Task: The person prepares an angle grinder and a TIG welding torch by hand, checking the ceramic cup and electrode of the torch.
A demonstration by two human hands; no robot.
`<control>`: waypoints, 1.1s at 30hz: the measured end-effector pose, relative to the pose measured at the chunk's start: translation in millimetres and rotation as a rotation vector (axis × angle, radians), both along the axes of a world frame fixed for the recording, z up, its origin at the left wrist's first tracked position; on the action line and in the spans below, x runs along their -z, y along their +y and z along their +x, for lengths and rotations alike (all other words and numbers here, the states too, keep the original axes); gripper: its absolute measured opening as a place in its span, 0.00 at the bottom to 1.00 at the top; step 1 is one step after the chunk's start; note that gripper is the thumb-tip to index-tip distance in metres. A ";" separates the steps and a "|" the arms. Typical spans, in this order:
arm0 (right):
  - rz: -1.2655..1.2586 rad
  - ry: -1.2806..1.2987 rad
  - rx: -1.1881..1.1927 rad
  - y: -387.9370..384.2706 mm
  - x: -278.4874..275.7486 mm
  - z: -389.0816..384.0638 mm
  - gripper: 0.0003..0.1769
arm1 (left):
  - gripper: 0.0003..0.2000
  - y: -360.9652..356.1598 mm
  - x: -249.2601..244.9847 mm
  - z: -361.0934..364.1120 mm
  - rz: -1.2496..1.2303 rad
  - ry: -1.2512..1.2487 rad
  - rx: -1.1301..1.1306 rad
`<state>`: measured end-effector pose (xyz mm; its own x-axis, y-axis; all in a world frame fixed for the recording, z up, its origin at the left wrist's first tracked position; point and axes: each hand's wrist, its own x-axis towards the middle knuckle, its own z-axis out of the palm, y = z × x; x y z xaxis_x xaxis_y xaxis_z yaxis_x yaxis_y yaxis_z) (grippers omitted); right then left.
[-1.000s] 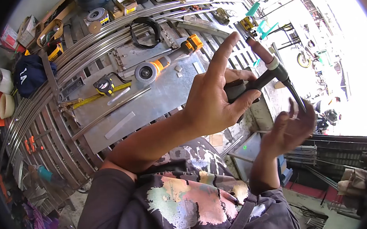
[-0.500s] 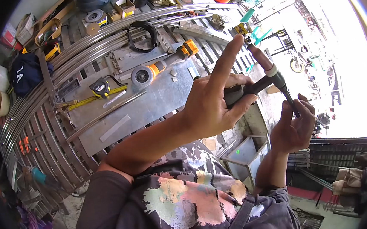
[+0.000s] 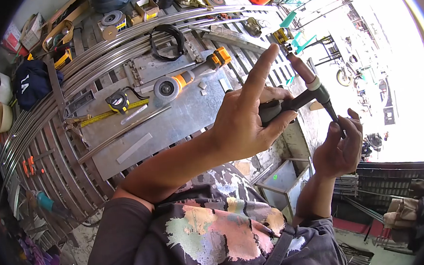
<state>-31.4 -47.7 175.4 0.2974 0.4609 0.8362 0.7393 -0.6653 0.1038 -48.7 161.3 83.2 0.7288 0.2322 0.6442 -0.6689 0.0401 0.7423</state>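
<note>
Torch held in both hands, its cup pointing away from the body

The torch (image 3: 301,99) is in the air near the worktop's right edge. Its brownish-pink cup (image 3: 303,70), with a pale ring (image 3: 314,83) at the base, points up and away; its black back cap (image 3: 331,110) points toward the body.

The left hand (image 3: 245,117) is closed around the handle with thumb and lower fingers, the index finger straight out beside the cup, apart from it. The right hand (image 3: 339,148) is half closed, thumb and fingertips pinching the end of the back cap.

On the slatted worktop (image 3: 65,161) lies a metal sheet (image 3: 177,130). A grinder (image 3: 185,78) rests at the sheet's far edge, disc to the left. A tape measure (image 3: 118,102) sits toward the far left corner, blade drawn out. A bar (image 3: 122,134) slants over the left part, and a pale strip (image 3: 134,148) lies toward the near edge. Beyond the sheet are a black band (image 3: 181,41) and long tubes (image 3: 89,56), which run along the worktop's far side.
</note>
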 end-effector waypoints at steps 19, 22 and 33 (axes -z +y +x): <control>-0.242 0.055 0.136 -1.5 -15.8 -5.5 0.07 | 0.53 -2.6 1.2 0.0 0.070 0.008 -0.002; -0.197 0.038 0.148 9.3 -15.7 -8.2 0.05 | 0.53 -5.9 2.9 0.6 0.072 0.011 0.004; -0.232 0.080 0.137 15.6 -22.0 -7.9 0.07 | 0.55 -9.5 5.7 2.2 0.104 0.001 0.011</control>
